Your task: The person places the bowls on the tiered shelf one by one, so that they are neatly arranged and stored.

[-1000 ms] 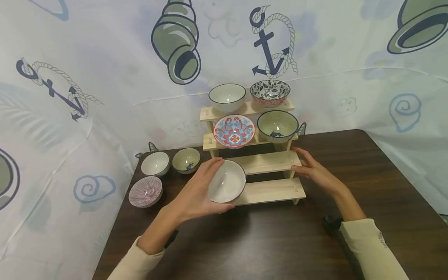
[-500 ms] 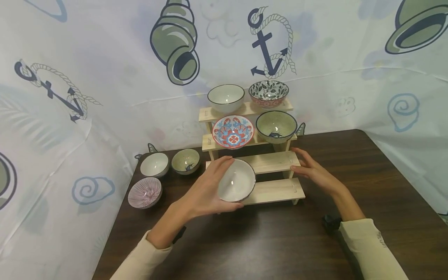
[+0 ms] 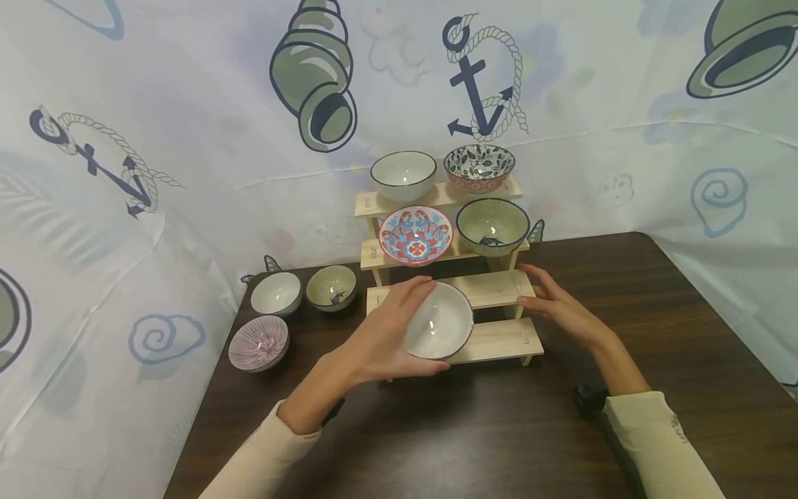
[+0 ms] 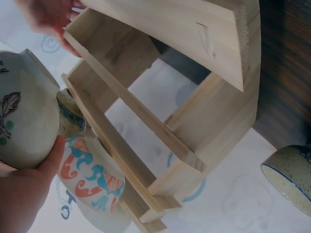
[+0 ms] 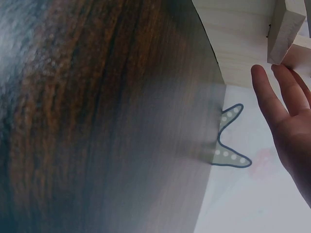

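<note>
My left hand [image 3: 380, 343] grips a white bowl [image 3: 441, 322] by its side, thumb below and fingers above, its inside tilted toward me. The bowl overlaps the two lower steps of the wooden tiered stand [image 3: 499, 287] in the head view. Dark leaves and green dots mark the outside of the bowl [image 4: 24, 111] in the left wrist view. At the stand's right end is my right hand [image 3: 564, 312], its fingers extended. In the right wrist view the fingertips [image 5: 257, 73] come right up to the end of a wooden step [image 5: 286, 29].
On the upper steps stand a white bowl [image 3: 404, 177], a floral bowl [image 3: 480, 170], a red-and-blue bowl [image 3: 416, 237] and a green bowl [image 3: 492, 225]. Left of the stand, a white bowl [image 3: 276, 294], a small green bowl [image 3: 332, 287] and a purple-striped bowl [image 3: 258, 344] sit on the dark table [image 3: 474, 430].
My left hand has carried the white bowl to the right in front of the stand's lower steps. The right hand stays at the stand's end.
</note>
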Available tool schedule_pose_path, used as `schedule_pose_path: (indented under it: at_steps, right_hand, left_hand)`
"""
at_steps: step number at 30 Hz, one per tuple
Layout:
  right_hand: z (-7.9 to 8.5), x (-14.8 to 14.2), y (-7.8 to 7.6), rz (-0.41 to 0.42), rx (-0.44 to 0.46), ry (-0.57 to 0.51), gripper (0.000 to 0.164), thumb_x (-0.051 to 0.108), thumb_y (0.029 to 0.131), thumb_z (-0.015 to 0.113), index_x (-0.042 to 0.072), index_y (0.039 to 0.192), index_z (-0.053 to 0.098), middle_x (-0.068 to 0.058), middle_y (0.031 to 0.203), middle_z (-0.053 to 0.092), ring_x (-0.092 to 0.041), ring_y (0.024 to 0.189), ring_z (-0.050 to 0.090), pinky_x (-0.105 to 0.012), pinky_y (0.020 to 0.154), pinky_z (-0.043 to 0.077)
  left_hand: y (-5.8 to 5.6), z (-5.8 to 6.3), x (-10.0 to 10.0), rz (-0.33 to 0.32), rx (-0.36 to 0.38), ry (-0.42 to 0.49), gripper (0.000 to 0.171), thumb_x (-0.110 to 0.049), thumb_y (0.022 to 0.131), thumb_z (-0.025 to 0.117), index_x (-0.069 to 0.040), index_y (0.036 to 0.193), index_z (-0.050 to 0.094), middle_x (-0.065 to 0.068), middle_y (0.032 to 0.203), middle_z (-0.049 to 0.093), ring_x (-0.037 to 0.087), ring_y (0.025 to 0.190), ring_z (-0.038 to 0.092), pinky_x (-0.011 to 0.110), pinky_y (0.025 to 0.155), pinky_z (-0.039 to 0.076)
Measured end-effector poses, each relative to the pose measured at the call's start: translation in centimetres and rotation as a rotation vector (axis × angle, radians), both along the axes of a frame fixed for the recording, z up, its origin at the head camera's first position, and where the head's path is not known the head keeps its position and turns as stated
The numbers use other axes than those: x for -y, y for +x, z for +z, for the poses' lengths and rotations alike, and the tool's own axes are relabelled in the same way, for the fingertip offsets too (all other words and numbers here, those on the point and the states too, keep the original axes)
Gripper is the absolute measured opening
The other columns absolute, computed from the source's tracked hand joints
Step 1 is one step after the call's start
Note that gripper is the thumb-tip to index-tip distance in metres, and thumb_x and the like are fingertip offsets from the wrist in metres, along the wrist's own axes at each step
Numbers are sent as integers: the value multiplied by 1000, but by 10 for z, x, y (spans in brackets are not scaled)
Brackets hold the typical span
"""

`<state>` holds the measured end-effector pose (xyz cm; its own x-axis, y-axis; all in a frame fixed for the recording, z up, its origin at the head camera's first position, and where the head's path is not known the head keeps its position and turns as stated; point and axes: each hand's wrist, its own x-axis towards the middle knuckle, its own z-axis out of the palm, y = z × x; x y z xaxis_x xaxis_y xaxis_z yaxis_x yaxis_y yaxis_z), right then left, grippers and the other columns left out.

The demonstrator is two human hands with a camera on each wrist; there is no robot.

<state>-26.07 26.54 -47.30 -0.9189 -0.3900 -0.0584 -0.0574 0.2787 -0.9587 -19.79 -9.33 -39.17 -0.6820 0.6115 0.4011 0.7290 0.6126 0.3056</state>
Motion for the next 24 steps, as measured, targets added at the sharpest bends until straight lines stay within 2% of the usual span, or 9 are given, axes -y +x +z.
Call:
schedule_pose_path:
  at_steps: [12,24]
  right_hand:
    - [0,0,0,0,-6,-5,79,37,107,55,23,167,6,-24,162,38,-43,144,44,-66,119,32]
    - [3,1,2,-7,-5,12,80,37,107,56,24,167,5,-28,164,31,-48,146,41,-68,120,30]
  left_hand:
    - [-5,1,-12,-37,-30,-21,114,-60,64,91,-12,155,41,6,156,43,25,142,44,44,108,53]
    - [-9,4,-29,-70,-48,-46,116,-63,65,89,-10,156,40,7,157,42,22,143,43,43,111,51]
